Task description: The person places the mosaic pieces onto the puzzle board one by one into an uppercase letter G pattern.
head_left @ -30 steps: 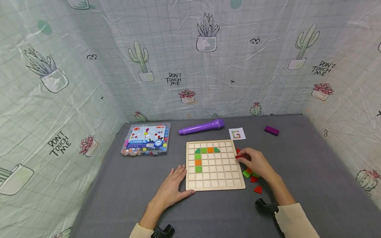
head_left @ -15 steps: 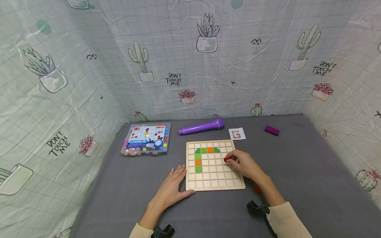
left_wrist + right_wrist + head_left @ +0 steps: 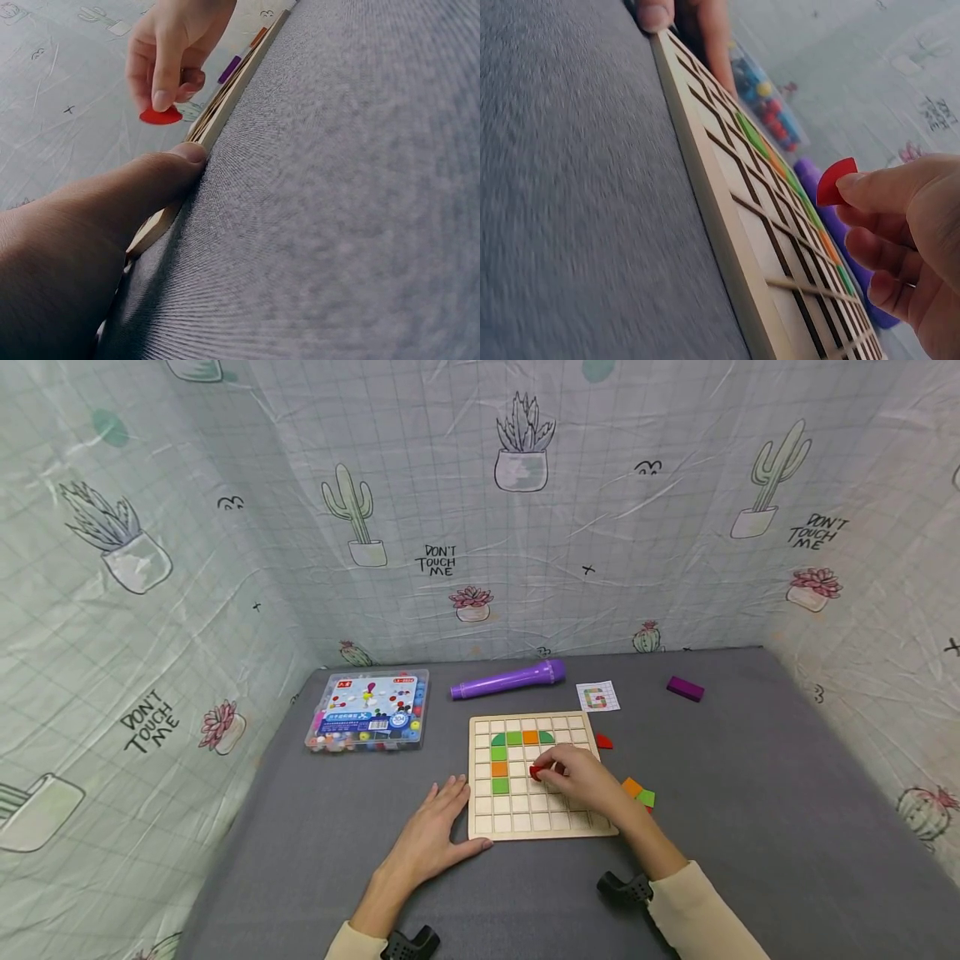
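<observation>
Right hand (image 3: 581,774): thumb and forefinger pinch a red piece (image 3: 834,182), remaining fingers curled in loosely. Piece is over the wooden grid board (image 3: 525,822), clear of its surface in both wrist views; which square it's above, hard to say from these angles. Left hand (image 3: 429,835): fingers spread, lying at the board's left edge, thumb on the near edge, gripping nothing. On the board, a row of four tiles (image 3: 530,738) (dark green curved ones at both ends, green and orange between), plus green, orange, green running down from the left end. Right of board: loose red piece (image 3: 604,742), orange tile (image 3: 632,787) and green tile (image 3: 646,797), partly behind the right forearm. Beyond the board: pattern card (image 3: 597,697), purple microphone (image 3: 510,681). Plastic box (image 3: 367,712) far left, purple block (image 3: 686,689) far right.
</observation>
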Demonstrator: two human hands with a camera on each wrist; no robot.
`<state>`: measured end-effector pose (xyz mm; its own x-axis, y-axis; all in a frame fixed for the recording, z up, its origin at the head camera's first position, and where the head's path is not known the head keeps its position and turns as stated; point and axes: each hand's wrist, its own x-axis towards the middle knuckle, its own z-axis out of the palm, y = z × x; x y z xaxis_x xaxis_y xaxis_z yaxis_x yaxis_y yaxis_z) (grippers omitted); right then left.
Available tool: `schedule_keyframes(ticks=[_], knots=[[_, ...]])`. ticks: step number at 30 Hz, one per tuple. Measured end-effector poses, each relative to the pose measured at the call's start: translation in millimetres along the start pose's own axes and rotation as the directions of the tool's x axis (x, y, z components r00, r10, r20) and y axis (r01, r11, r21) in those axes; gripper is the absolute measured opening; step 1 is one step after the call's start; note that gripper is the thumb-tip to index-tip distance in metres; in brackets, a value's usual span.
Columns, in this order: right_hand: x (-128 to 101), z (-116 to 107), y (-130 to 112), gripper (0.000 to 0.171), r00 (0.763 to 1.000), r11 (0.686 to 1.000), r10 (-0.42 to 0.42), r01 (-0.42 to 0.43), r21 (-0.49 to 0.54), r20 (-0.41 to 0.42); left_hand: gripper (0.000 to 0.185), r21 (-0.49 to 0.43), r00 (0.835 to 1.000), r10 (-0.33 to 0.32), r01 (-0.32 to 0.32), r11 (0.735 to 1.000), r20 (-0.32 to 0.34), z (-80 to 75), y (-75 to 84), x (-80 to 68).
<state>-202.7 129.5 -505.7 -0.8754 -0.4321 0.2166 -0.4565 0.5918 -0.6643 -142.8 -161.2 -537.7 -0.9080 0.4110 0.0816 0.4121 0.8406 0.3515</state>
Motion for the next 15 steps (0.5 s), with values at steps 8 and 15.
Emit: schedule_keyframes(ticks=[8, 15], knots=[[8.3, 19.6, -9.2, 0.011, 0.997, 0.998, -0.059, 0.059, 0.018, 0.041, 0.095, -0.003, 1.000, 0.000, 0.000, 1.000, -0.003, 0.2, -0.6, 0.0], [10.2, 32.1, -15.1, 0.011, 0.990, 0.992, -0.127, 0.126, 0.021, 0.068, 0.094, -0.010, 1.000, 0.007, -0.007, 1.000, -0.014, 0.8, -0.3, -0.3]])
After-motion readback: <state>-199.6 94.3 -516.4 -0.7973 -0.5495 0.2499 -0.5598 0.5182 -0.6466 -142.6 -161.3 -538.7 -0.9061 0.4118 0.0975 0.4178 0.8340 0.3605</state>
